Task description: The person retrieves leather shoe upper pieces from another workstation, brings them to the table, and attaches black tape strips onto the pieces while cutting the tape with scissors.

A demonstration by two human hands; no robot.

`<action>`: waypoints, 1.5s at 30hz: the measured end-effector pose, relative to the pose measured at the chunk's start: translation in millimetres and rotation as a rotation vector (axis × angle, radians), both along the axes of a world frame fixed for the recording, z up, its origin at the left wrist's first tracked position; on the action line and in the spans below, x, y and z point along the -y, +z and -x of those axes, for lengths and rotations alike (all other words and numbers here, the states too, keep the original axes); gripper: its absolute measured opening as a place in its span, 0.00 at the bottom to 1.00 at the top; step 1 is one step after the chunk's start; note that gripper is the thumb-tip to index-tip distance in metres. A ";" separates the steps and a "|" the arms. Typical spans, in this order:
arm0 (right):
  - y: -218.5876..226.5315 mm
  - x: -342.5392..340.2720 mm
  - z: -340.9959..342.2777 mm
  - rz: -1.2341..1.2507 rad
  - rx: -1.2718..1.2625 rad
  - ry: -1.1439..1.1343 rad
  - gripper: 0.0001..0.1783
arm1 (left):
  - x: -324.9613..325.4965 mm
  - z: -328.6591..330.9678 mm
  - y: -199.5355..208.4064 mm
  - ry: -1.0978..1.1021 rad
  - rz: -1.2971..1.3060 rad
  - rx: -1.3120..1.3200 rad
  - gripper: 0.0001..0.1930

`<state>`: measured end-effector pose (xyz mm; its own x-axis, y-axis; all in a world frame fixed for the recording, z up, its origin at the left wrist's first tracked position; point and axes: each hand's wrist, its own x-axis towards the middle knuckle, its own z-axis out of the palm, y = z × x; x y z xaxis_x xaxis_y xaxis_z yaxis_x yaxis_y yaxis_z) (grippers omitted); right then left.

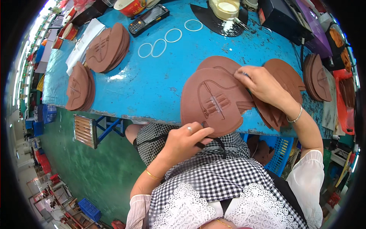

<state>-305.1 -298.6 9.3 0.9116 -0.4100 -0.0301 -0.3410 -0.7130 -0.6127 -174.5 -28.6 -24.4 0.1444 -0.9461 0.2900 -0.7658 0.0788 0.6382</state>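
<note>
Flat, rounded brown sheet pieces (194,89) lie stacked at the table's front edge, the top one marked with a curved line and short raised bars. My right hand (263,84) is closed at the upper right edge of the stack, its fingertips pinching the brown piece there; something small and blue shows at the fingers. At the stack's lower edge, my left hand (188,139) is closed, with a ring on one finger. Something narrow and dark shows between its fingers, too hidden to name. A second fanned stack of brown pieces (280,76) lies under and beside my right forearm.
More brown stacks lie at the left (108,47) and far right (316,78) of the blue table (152,84). Towards the back are white rings (173,35), a handheld keypad device (148,20) and a tub of white powder (225,8). A blue basket (280,152) stands below.
</note>
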 end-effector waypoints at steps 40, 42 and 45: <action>7.9 -24.2 -38.0 -0.139 0.176 -0.020 0.11 | -44.5 -54.8 42.0 0.127 -0.110 -1.157 0.22; 23.1 -56.0 -30.7 -0.490 0.092 -0.013 0.10 | -28.8 -46.1 39.3 0.036 -0.152 -1.142 0.30; 30.0 -93.9 -19.1 -1.094 0.001 0.005 0.11 | -8.6 -34.2 35.4 -0.102 -0.197 -1.621 0.24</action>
<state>-286.0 -204.7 39.4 0.9134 -0.1582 -0.3750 -0.3385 0.2161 -0.9158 -140.3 -20.0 11.0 0.0980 -0.9720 -0.2135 0.6791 -0.0915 0.7284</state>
